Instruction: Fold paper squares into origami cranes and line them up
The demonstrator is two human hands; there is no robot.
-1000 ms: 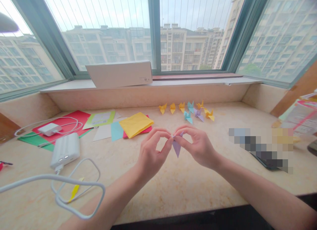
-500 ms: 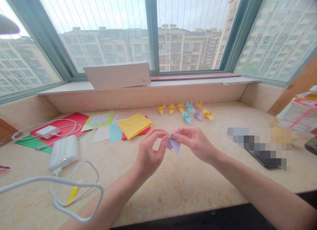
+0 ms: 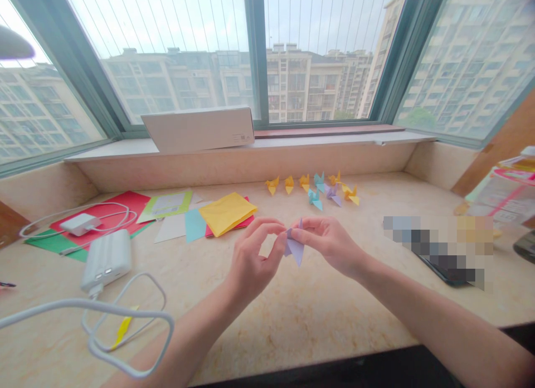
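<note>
A small purple paper crane point(image 3: 296, 251) is held up between my two hands above the counter, its pointed wing hanging down. My left hand point(image 3: 257, 254) pinches its left side between thumb and fingers. On the other side my right hand point(image 3: 334, 242) grips it, thumb across the top of the folded paper. Parts of the crane are hidden behind my fingertips. Beyond my hands stand several finished paper cranes, among them a yellow crane point(image 3: 272, 185), a blue crane point(image 3: 315, 199) and a purple crane point(image 3: 333, 194).
Left of my hands lie folded yellow paper point(image 3: 228, 212), red paper point(image 3: 125, 204) and other coloured sheets. A white power bank point(image 3: 107, 258) with a looping cable point(image 3: 125, 310) is at the near left. At right are a blurred-out phone point(image 3: 451, 273) and a plastic container point(image 3: 510, 193). A white box point(image 3: 198, 130) leans at the window.
Both hands keep their hold on the purple crane. It has shifted very slightly, and its wing hangs a little lower in view; the other things stay put.
</note>
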